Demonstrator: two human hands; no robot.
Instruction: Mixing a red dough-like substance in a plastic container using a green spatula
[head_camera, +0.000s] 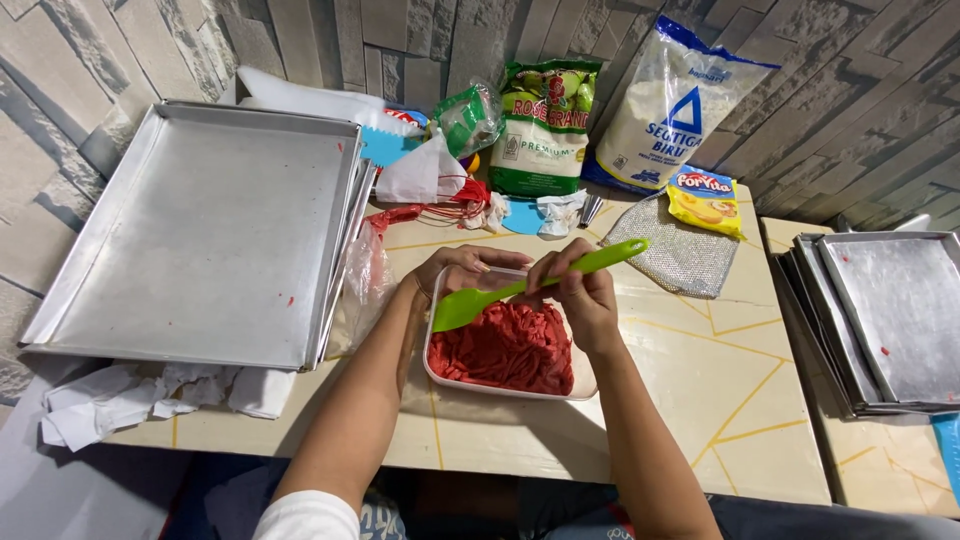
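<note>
Both hands work over the plastic tub (580, 385) of red dough (505, 348) at the table's near middle: my right hand (583, 290) pinches the green spatula (530, 285), my left hand (455, 268) curls on the tub's far rim. Baking trays (200, 230) lie left.

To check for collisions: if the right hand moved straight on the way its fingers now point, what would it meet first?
Probably the left hand, close by across the far rim of the white rectangular plastic container; the right hand, holding the green spatula, points leftwards.
</note>
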